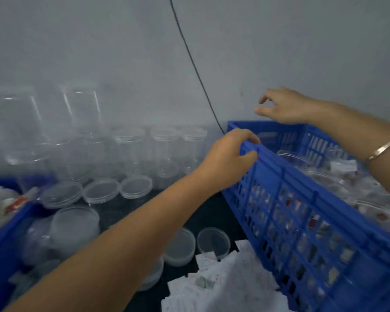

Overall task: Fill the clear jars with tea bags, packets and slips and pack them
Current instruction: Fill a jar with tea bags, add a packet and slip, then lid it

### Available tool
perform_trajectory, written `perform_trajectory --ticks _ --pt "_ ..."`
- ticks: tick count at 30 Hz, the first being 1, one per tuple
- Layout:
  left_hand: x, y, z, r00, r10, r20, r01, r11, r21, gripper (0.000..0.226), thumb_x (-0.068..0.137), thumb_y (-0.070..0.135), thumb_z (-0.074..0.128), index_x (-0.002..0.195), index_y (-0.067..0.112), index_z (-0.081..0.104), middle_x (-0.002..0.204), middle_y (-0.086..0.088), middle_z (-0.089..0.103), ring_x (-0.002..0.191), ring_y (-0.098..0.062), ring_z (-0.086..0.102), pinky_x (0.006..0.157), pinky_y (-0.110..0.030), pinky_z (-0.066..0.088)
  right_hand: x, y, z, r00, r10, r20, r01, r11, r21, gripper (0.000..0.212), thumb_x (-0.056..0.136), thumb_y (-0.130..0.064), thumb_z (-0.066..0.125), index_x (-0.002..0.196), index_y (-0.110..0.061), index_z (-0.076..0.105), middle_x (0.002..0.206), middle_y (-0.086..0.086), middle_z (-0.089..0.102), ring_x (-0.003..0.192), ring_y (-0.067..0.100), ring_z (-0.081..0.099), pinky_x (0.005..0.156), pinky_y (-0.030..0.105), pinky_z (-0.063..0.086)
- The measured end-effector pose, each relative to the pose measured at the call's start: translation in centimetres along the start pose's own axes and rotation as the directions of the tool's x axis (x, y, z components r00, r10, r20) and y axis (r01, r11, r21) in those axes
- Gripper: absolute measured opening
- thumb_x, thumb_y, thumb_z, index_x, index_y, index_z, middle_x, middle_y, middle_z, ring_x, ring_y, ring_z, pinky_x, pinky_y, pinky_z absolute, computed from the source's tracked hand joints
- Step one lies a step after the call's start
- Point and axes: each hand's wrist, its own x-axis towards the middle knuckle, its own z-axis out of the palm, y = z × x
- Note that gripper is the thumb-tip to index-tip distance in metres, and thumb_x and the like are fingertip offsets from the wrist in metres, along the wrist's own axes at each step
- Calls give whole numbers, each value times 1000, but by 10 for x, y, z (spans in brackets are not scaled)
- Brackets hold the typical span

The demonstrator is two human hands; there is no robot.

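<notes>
1. Here, locate crate (302,221) at right, close to wall (122,52); note filled jars (338,185) lying inside.
2. Note left hand (230,156) curled over crate's near-left rim, thumb against outer face, gripping it.
3. Note right hand (284,106) hovering above far rim, fingers loosely bent, holding nothing, clear of the plastic.
4. Find empty jars (164,152) upright along wall at left, lids (101,190) loose on table (207,212) in front, slips (223,278) heaped just beside crate's near wall.
5. Treat crate as stiff and probably heavy when loaded; take hold at rim on two opposite sides, not by lattice wall.
6. Treat empty jars as light, thin-walled, smooth and likely slippery; grasp round body, not by lid.
7. Expect slips to be limp and quick to scatter; pinch in small stacks.
</notes>
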Motion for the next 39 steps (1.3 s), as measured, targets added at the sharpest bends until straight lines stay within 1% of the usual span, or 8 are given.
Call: perform_trajectory --ticks 2,9,15,20,27,33,36,39 --pt "-3 -26 -31 990 -98 -97 102 994 45 23 91 6 55 112 11 62 122 -4 61 107 -17 58 81 -18 39 6 -49 9 995 -97 15 96 995 27 46 99 -43 55 130 -9 56 134 24 51 123 36 50 97 37 39" --pt "-33 -104 -129 866 -316 -389 372 925 78 20 91 2 55 105 7 68 116 -6 66 115 -17 57 101 -30 43 30 -172 67 974 -201 108 170 955 243 48 98 -40 58 125 -1 60 134 22 55 120 38 54 96 38 45" --pt "-62 -154 -173 764 -440 -472 535 841 83 32 91 4 54 122 8 61 130 -7 57 125 -17 49 98 -24 35 42 -243 128 948 -278 158 194 892 408 80 88 -59 64 147 -13 36 149 15 31 137 32 36 109 42 35" --pt "-72 -178 -173 732 -521 -439 590 807 27 40 90 3 55 130 7 55 136 -11 53 130 -20 45 102 -30 37 63 -273 153 965 -213 151 170 952 253 96 85 -72 56 153 -10 27 153 20 34 142 36 32 118 48 25" --pt "-81 -186 -159 740 -536 -406 577 816 -26 49 88 7 62 135 11 49 143 -6 47 132 -17 41 94 -21 32 62 -285 150 990 -132 -44 139 926 351 84 81 -60 70 142 -11 40 141 20 45 137 34 37 122 46 14" --pt "-98 -149 -143 719 -552 -422 509 832 -220 102 74 32 81 151 18 16 157 3 21 142 -15 25 100 -23 24 5 -275 90 963 -198 -184 268 798 540 84 75 -58 76 138 -16 40 133 10 40 126 28 41 107 38 38" --pt "-116 -116 -129 747 -485 -454 383 873 -303 120 62 38 85 152 24 8 157 8 19 140 -8 24 100 -16 24 -38 -265 71 943 -306 -129 327 790 518 90 72 -64 74 142 -23 35 132 3 37 124 22 41 105 38 39" --pt "-149 -84 -105 762 -437 -478 243 877 -415 121 55 36 84 151 26 12 149 13 34 130 1 38 87 -1 39 -82 -255 67 913 -408 24 337 786 518 91 70 -62 78 143 -31 34 127 -6 33 121 15 42 94 30 38"
